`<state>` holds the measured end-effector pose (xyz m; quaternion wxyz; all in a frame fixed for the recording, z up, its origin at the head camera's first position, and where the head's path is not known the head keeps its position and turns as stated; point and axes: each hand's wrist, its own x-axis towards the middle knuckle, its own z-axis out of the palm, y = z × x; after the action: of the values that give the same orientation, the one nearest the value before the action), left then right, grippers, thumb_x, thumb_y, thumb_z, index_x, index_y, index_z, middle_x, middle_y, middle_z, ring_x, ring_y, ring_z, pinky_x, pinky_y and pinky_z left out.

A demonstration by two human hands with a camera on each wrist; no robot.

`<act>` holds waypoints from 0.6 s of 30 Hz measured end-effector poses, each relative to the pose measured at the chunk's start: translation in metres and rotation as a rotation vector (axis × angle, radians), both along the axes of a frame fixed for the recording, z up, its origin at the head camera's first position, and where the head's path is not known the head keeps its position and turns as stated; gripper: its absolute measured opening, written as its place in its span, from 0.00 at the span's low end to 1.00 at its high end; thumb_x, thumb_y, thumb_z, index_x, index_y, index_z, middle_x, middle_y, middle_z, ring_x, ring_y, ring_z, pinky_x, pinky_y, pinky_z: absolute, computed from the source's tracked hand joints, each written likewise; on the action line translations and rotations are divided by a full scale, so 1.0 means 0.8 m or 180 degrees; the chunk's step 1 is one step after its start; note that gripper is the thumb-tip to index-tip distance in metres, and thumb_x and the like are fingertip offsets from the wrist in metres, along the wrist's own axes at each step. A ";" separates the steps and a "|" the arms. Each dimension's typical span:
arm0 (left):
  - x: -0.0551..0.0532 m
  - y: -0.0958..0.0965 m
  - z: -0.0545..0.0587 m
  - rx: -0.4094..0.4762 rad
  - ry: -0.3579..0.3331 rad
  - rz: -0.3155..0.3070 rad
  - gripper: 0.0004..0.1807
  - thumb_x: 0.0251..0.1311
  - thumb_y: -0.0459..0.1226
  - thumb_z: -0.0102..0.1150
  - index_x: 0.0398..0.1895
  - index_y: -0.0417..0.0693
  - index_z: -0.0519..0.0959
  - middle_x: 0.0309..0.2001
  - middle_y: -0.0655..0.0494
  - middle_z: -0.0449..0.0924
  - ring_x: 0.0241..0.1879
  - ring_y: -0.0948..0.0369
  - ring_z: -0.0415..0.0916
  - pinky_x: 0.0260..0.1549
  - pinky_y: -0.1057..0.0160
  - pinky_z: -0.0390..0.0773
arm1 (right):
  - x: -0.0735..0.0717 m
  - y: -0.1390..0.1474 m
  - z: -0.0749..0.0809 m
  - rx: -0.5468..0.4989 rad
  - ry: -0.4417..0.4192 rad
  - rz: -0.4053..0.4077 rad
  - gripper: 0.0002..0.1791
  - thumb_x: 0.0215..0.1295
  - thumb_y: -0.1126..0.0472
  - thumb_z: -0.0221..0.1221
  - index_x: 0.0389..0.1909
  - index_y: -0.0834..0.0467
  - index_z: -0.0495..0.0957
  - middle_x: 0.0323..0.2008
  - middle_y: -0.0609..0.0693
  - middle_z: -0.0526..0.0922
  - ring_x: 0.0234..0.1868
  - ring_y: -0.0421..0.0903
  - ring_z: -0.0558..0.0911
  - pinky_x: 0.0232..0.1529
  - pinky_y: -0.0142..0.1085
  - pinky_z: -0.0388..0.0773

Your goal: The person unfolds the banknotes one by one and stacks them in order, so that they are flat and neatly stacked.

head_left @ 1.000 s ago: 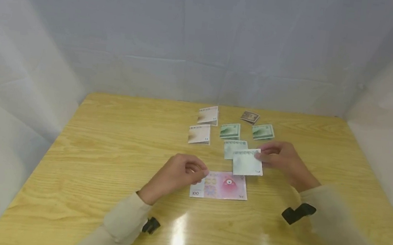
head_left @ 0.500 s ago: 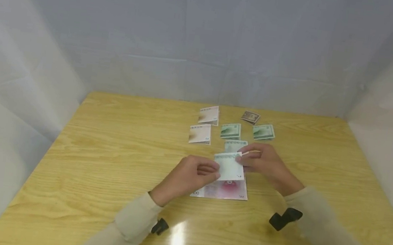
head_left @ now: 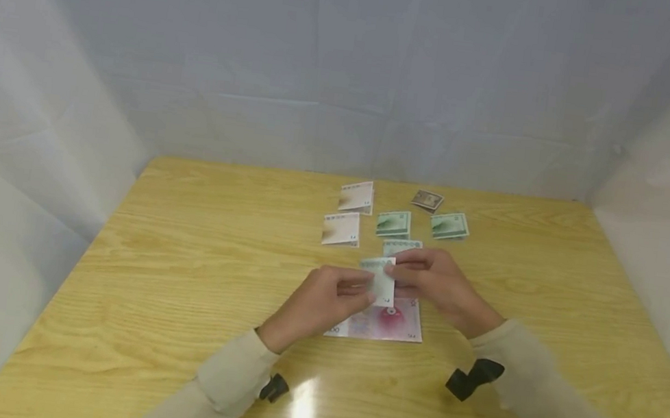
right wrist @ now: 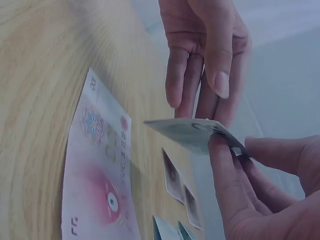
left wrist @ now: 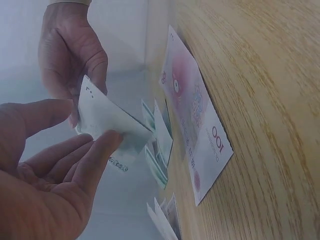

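A small pale green banknote (head_left: 384, 282) is up off the table between both hands, over the flat pink 100 banknote (head_left: 399, 321). My right hand (head_left: 435, 282) pinches its right side between thumb and fingers. In the right wrist view the pale note (right wrist: 187, 131) is creased, with a short flap angled toward the right thumb. My left hand (head_left: 324, 301) is at the note's left side. Its fingertips (left wrist: 112, 140) touch the note from the table side, while its thumb is raised apart from them. Behind the right hand lies another pale green note (head_left: 400, 246), partly hidden.
Two folded green notes (head_left: 393, 223) lie farther back, with a folded brown note (head_left: 428, 199) behind them. To their left are two folded beige-white notes (head_left: 342, 228). White sheets (head_left: 351, 66) hang behind and beside the wooden table (head_left: 195, 234).
The right hand has brought the pale green note left and toward me, over the pink note, to the left hand. The held note now looks narrower. The left hand moved slightly right.
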<state>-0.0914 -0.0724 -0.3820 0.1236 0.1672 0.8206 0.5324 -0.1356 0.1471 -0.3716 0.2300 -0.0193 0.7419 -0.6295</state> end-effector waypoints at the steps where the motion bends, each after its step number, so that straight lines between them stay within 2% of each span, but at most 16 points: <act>1: 0.000 0.000 0.000 0.0016 0.0002 0.0003 0.22 0.70 0.40 0.63 0.61 0.36 0.78 0.61 0.43 0.79 0.54 0.53 0.83 0.50 0.64 0.84 | 0.001 -0.002 0.000 -0.0004 0.0000 0.0015 0.25 0.69 0.62 0.65 0.60 0.73 0.73 0.51 0.64 0.83 0.45 0.50 0.87 0.48 0.41 0.86; 5: 0.000 0.002 -0.001 0.0149 0.0022 0.0006 0.24 0.70 0.40 0.63 0.65 0.37 0.76 0.63 0.43 0.77 0.52 0.53 0.84 0.47 0.65 0.85 | 0.004 -0.008 0.001 -0.0091 -0.0059 0.0063 0.27 0.69 0.60 0.65 0.62 0.71 0.73 0.54 0.64 0.82 0.49 0.51 0.86 0.52 0.42 0.85; 9: 0.000 0.003 -0.001 0.0201 0.0163 0.0065 0.26 0.69 0.41 0.64 0.66 0.38 0.74 0.62 0.43 0.78 0.49 0.53 0.85 0.44 0.67 0.85 | 0.006 -0.014 0.001 -0.0189 -0.0137 0.0094 0.27 0.69 0.58 0.65 0.62 0.69 0.73 0.56 0.63 0.81 0.52 0.54 0.85 0.55 0.47 0.83; 15: -0.001 0.004 -0.003 0.0138 0.0287 0.0187 0.24 0.66 0.43 0.67 0.62 0.42 0.79 0.58 0.46 0.81 0.46 0.56 0.86 0.41 0.69 0.85 | 0.011 -0.019 0.002 -0.0319 -0.0234 0.0097 0.27 0.69 0.59 0.66 0.62 0.68 0.73 0.57 0.63 0.80 0.51 0.55 0.85 0.59 0.56 0.79; 18: -0.002 0.004 -0.004 0.0101 0.0300 0.0254 0.22 0.65 0.43 0.68 0.59 0.44 0.81 0.55 0.47 0.83 0.45 0.58 0.87 0.41 0.69 0.85 | 0.012 -0.020 0.002 -0.0379 -0.0257 0.0133 0.27 0.69 0.60 0.65 0.63 0.68 0.72 0.58 0.64 0.79 0.51 0.55 0.85 0.60 0.56 0.78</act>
<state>-0.0931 -0.0694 -0.3856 0.0608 0.1612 0.8229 0.5414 -0.1262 0.1310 -0.3702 0.2713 -0.0231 0.6926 -0.6679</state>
